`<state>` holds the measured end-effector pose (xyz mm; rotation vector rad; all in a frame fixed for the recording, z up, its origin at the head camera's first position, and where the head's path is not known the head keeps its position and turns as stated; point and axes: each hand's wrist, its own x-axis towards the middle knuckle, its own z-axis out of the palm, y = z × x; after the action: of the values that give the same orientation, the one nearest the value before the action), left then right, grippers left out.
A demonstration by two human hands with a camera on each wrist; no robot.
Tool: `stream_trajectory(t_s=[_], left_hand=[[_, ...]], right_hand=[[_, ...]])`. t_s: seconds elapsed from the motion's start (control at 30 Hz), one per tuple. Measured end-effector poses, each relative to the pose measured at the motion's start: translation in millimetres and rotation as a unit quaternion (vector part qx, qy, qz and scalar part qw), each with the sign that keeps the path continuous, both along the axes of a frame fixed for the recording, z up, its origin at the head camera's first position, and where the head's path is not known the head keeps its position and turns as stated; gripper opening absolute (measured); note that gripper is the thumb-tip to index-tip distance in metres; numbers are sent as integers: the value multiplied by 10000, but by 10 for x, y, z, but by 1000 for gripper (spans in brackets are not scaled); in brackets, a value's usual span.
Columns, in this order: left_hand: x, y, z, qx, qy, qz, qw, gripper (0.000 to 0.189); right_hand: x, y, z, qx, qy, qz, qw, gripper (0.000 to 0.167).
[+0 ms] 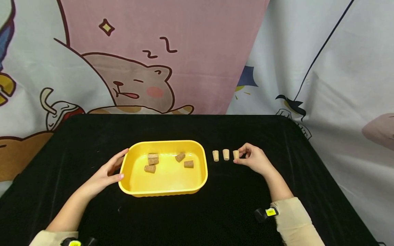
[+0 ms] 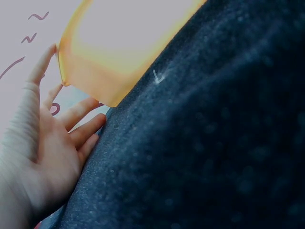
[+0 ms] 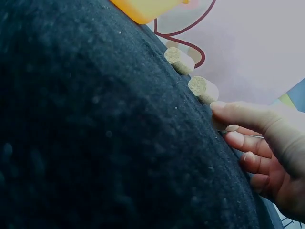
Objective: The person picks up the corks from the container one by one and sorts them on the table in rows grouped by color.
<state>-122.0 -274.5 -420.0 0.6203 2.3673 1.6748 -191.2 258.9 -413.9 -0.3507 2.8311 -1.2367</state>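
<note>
The pinched tapered cork (image 1: 236,154) was at the right end of a short row, just beside the middle cork (image 1: 226,154); whether it stood or lay was unclear. The right hand (image 1: 255,159) pinched it between thumb and index finger, so a careless release or sideways nudge could have tipped it or knocked its neighbour, and likely the outer cork (image 1: 215,155) too. Leftward, the yellow tray (image 1: 166,182) held five loose corks. The left hand (image 1: 106,172), thumb and fingers spread, touched its end; an uneven push might have slid it across the black cloth (image 1: 184,222) and scattered them.
</note>
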Motion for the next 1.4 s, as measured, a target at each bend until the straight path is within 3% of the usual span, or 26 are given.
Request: stream_trajectory(t_s=[0.4,0.73,1.0,1.4], left_hand=[[3,3,5,49,43,-46,10000,66],[-4,6,-3,16,-17,11,10000,67],[-5,-3,-4,86,-33,-31,10000,66],[-2,7,7,48,-69,-6,10000,66]], right_hand=[[17,-24,23,422,-58,-75,9991,37],[22,-17,94,589,20,44,9983,53],[86,-102,290,439,529,94,9976,47],[321,-475,647,-221,992,249,9945,32]])
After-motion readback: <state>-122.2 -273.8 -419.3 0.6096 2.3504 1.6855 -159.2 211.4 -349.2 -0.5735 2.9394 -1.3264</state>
